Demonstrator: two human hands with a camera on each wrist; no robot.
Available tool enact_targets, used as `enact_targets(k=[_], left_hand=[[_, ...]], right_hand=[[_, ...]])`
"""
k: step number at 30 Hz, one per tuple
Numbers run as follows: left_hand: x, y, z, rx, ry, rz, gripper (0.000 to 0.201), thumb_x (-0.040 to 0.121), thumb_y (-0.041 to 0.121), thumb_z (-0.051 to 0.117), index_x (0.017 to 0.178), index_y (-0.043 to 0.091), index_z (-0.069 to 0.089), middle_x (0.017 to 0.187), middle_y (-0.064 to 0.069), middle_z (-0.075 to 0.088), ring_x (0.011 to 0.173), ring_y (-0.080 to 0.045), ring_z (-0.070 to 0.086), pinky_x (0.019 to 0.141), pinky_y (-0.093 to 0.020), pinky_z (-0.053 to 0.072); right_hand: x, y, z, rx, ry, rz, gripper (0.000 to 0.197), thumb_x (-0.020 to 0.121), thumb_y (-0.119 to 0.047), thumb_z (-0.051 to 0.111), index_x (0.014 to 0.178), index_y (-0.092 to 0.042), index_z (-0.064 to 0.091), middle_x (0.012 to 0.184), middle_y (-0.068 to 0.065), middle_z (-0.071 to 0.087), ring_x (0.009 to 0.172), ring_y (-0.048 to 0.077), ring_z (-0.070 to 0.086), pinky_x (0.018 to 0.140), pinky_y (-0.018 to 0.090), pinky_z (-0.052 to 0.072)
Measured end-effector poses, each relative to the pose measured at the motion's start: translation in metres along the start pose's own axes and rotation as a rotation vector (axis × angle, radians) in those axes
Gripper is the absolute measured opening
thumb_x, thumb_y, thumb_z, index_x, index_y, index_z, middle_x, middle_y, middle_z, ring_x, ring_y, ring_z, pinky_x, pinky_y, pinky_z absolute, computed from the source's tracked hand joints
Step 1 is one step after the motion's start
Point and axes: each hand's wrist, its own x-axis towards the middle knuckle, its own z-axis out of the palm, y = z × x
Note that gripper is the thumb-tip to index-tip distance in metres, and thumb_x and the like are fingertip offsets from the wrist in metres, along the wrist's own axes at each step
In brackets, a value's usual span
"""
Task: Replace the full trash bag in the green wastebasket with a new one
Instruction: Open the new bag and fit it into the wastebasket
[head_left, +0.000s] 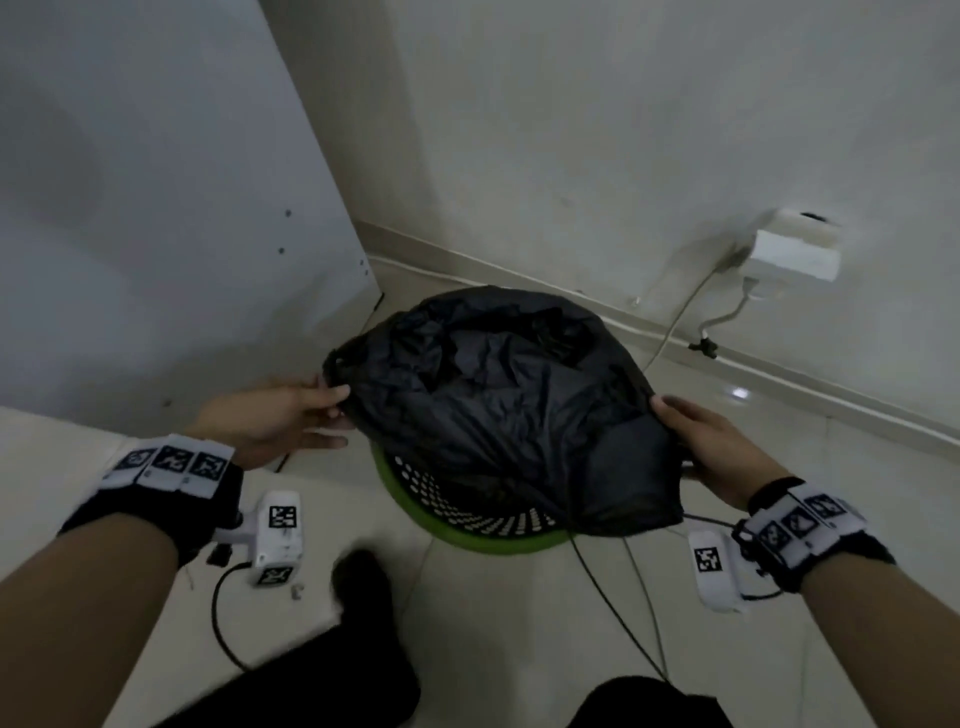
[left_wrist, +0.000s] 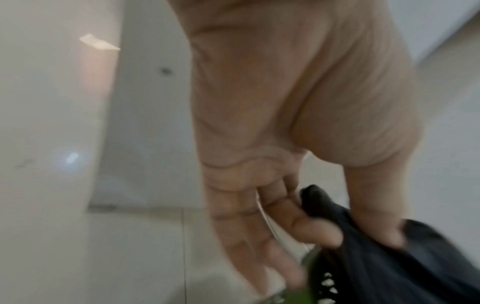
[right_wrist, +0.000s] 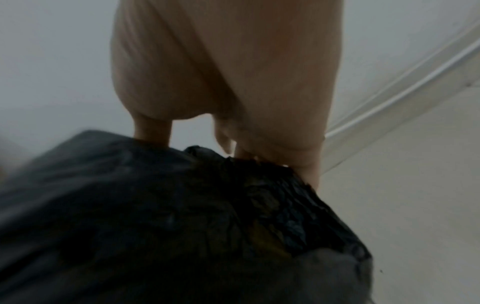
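A black trash bag (head_left: 498, 405) is spread wide over the green perforated wastebasket (head_left: 467, 525), covering most of its mouth. My left hand (head_left: 332, 410) pinches the bag's left edge between thumb and fingers. In the left wrist view the left hand (left_wrist: 345, 240) holds that black edge (left_wrist: 389, 267) next to the wastebasket's green rim (left_wrist: 311, 265). My right hand (head_left: 675, 441) grips the bag's right edge, thumb on top and fingers beneath. The right wrist view is blurred: the right hand (right_wrist: 207, 148) sinks into the crumpled black bag (right_wrist: 182, 226).
The wastebasket stands on a pale tiled floor (head_left: 519, 623) in a corner, with a white cabinet panel (head_left: 156, 208) to the left. A wall socket box (head_left: 789, 249) with cables (head_left: 675, 322) is at the back right. Black cables (head_left: 613, 597) trail across the floor near my legs (head_left: 363, 649).
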Motion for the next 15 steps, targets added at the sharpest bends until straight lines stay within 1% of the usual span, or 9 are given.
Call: enact_targets(k=[2, 3, 4, 6, 8, 9, 11, 13, 15], left_hand=[[-0.011, -0.01, 0.006, -0.192, 0.047, 0.079, 0.025, 0.092, 0.025, 0.062, 0.111, 0.009, 0.063, 0.112, -0.01, 0.068, 0.108, -0.029, 0.064, 0.095, -0.048, 0.054], [-0.014, -0.015, 0.009, -0.264, 0.063, 0.096, 0.029, 0.098, 0.02, 0.051, 0.123, 0.01, 0.06, 0.116, -0.009, 0.07, 0.107, -0.028, 0.066, 0.091, -0.047, 0.056], [-0.014, -0.02, 0.01, -0.327, 0.083, 0.103, 0.031, 0.1, 0.019, 0.043, 0.126, 0.011, 0.059, 0.115, -0.006, 0.073, 0.101, -0.026, 0.071, 0.086, -0.045, 0.058], [-0.013, -0.027, 0.012, -0.42, 0.107, 0.104, 0.03, 0.103, 0.019, 0.034, 0.114, 0.012, 0.062, 0.101, -0.001, 0.077, 0.082, -0.017, 0.075, 0.075, -0.038, 0.059], [-0.009, -0.04, 0.012, -0.441, 0.125, 0.086, 0.033, 0.105, 0.021, 0.03, 0.105, 0.013, 0.062, 0.087, 0.0, 0.079, 0.073, -0.013, 0.075, 0.061, -0.03, 0.061], [-0.008, -0.046, 0.012, -0.439, 0.124, 0.073, 0.034, 0.106, 0.022, 0.03, 0.103, 0.013, 0.063, 0.084, -0.001, 0.079, 0.071, -0.014, 0.075, 0.056, -0.028, 0.061], [-0.011, -0.057, 0.016, -0.4, 0.089, 0.065, 0.036, 0.106, 0.023, 0.031, 0.105, 0.012, 0.065, 0.088, -0.002, 0.078, 0.073, -0.015, 0.075, 0.059, -0.03, 0.061], [-0.007, -0.07, 0.019, -0.284, 0.064, 0.057, 0.036, 0.106, 0.02, 0.03, 0.11, 0.013, 0.066, 0.102, -0.002, 0.076, 0.083, -0.018, 0.075, 0.072, -0.033, 0.057], [-0.004, -0.081, 0.025, -0.165, 0.062, 0.067, 0.032, 0.106, 0.02, 0.035, 0.115, 0.013, 0.065, 0.113, -0.005, 0.072, 0.095, -0.021, 0.07, 0.08, -0.034, 0.052]], right_hand=[[-0.015, 0.017, -0.001, 0.015, -0.013, 0.091, 0.055, 0.085, -0.049, 0.067, 0.122, -0.008, 0.067, 0.119, 0.009, 0.072, 0.105, 0.027, 0.067, 0.079, 0.038, 0.054], [-0.02, 0.026, -0.002, 0.104, -0.02, 0.116, 0.051, 0.085, -0.041, 0.067, 0.12, -0.004, 0.067, 0.12, 0.013, 0.072, 0.102, 0.029, 0.068, 0.08, 0.04, 0.055], [-0.025, 0.034, -0.001, 0.221, -0.015, 0.11, 0.05, 0.081, -0.032, 0.067, 0.121, -0.001, 0.065, 0.123, 0.017, 0.069, 0.098, 0.03, 0.069, 0.079, 0.042, 0.058], [-0.033, 0.041, 0.001, 0.475, -0.029, 0.035, 0.053, 0.07, -0.022, 0.074, 0.118, -0.002, 0.061, 0.119, 0.022, 0.065, 0.087, 0.029, 0.073, 0.072, 0.04, 0.062], [-0.042, 0.048, 0.006, 0.641, -0.035, -0.044, 0.062, 0.056, -0.021, 0.086, 0.112, -0.007, 0.062, 0.111, 0.02, 0.067, 0.08, 0.024, 0.075, 0.067, 0.035, 0.063], [-0.048, 0.053, 0.01, 0.683, -0.035, -0.053, 0.054, 0.059, -0.023, 0.085, 0.107, -0.009, 0.067, 0.107, 0.017, 0.071, 0.08, 0.023, 0.075, 0.065, 0.034, 0.063], [-0.058, 0.057, 0.027, 0.703, -0.049, -0.045, 0.03, 0.076, -0.025, 0.065, 0.1, -0.01, 0.078, 0.106, 0.013, 0.076, 0.085, 0.024, 0.076, 0.065, 0.035, 0.063], [-0.062, 0.067, 0.049, 0.623, -0.058, -0.019, 0.034, 0.086, -0.024, 0.055, 0.107, -0.008, 0.077, 0.111, 0.014, 0.075, 0.095, 0.028, 0.074, 0.073, 0.039, 0.063], [-0.055, 0.083, 0.065, 0.492, 0.002, 0.025, 0.032, 0.097, -0.016, 0.05, 0.12, -0.001, 0.068, 0.114, 0.019, 0.073, 0.097, 0.033, 0.072, 0.079, 0.041, 0.062]])
